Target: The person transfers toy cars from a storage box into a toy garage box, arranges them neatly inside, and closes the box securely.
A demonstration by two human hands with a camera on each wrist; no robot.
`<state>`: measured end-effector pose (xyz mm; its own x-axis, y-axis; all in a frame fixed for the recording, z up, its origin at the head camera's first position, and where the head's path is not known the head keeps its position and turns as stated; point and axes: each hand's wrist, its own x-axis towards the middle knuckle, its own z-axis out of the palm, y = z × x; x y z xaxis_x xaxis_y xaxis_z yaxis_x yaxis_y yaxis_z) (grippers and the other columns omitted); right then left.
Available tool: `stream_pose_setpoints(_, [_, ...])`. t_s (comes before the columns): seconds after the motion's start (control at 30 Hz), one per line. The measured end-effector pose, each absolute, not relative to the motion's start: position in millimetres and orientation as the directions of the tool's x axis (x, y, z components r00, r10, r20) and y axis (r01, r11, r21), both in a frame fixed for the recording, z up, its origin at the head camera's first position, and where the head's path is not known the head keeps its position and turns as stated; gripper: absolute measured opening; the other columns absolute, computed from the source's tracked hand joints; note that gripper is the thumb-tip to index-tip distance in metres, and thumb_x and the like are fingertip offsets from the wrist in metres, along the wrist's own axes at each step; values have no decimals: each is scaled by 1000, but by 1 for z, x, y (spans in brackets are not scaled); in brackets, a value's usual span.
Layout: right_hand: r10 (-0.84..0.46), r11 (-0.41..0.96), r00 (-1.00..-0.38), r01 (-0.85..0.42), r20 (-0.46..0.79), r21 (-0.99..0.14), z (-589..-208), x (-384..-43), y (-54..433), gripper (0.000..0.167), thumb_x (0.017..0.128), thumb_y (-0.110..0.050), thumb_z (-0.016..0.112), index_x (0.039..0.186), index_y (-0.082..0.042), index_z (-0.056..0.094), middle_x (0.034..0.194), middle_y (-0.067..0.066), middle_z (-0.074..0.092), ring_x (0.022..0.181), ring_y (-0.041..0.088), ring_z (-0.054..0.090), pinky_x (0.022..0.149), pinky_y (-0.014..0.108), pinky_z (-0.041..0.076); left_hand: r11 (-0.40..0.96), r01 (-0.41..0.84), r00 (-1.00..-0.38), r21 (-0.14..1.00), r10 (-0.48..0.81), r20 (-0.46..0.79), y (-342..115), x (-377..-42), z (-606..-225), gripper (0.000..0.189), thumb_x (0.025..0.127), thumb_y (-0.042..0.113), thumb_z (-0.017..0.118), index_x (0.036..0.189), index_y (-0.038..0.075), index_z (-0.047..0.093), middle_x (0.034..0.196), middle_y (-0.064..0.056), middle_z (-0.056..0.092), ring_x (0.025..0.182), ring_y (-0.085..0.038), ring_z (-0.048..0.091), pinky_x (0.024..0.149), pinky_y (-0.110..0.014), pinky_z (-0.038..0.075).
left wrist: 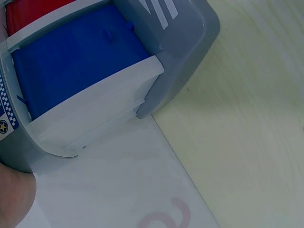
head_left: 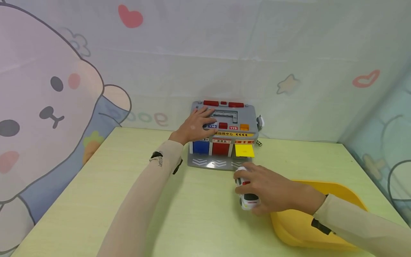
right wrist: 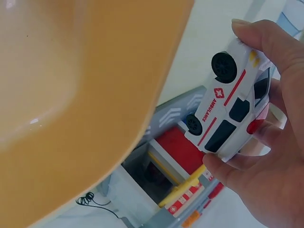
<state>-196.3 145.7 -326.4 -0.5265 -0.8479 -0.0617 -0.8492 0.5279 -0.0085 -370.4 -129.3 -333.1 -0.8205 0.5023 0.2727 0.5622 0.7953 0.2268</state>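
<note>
A grey toy garage (head_left: 247,113) stands at the back of the table, with its blue door (left wrist: 78,59) and red door (head_left: 221,149) down. The yellow door (head_left: 244,150) on its right is raised, and the bay behind it shows dark in the right wrist view. My left hand (head_left: 196,125) rests on the garage roof with fingers spread. In front of the yellow door, my right hand (head_left: 271,187) grips a white toy ambulance (right wrist: 228,107) between thumb and fingers. Red lettering and black wheels show on the ambulance's side.
A yellow bin (head_left: 298,228) sits at the right under my right forearm. Behind the garage hangs a printed cloth (head_left: 199,46). A coiled black cord (right wrist: 88,199) lies by the garage's right side.
</note>
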Motion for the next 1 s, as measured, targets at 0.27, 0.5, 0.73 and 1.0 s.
stream_pose_setpoints(0.27, [-844, 533, -529, -846, -86, -22, -338, -206, 140, 46, 78, -35, 80, 122, -30, 70, 144, 5, 52, 139, 44, 40, 108, 63, 42, 795, 565, -818, 221, 503, 279, -130, -371, -334, 54, 96, 48, 55, 140, 18, 60, 165, -3, 29, 157, -25, 14, 128, -47, 5])
stream_pose_setpoints(0.5, [-843, 530, -530, -847, -85, 25, -347, -217, 140, 47, 78, -33, 81, 124, -27, 70, 145, 6, 52, 137, 40, 41, 108, 57, 45, 793, 570, -813, 216, 508, 285, -130, -370, -333, 53, 96, 47, 56, 139, 17, 61, 164, -4, 30, 157, -27, 15, 128, -47, 6])
stream_pose_setpoints(0.73, [-843, 532, -533, -846, -73, 34, -351, -227, 138, 48, 78, -32, 82, 124, -25, 70, 144, 8, 53, 133, 38, 43, 107, 53, 47, 797, 564, -818, 216, 503, 277, -130, -371, -332, 54, 96, 48, 56, 140, 18, 61, 165, -4, 30, 157, -27, 15, 128, -47, 5])
stream_pose_setpoints(1.0, [-837, 543, -544, -839, -68, 27, -359, -239, 139, 46, 80, -28, 81, 124, -23, 69, 145, 10, 50, 132, 37, 43, 105, 51, 50, 795, 570, -813, 209, 510, 281, -129, -370, -333, 53, 96, 48, 56, 139, 17, 61, 164, -4, 31, 157, -27, 15, 128, -47, 5])
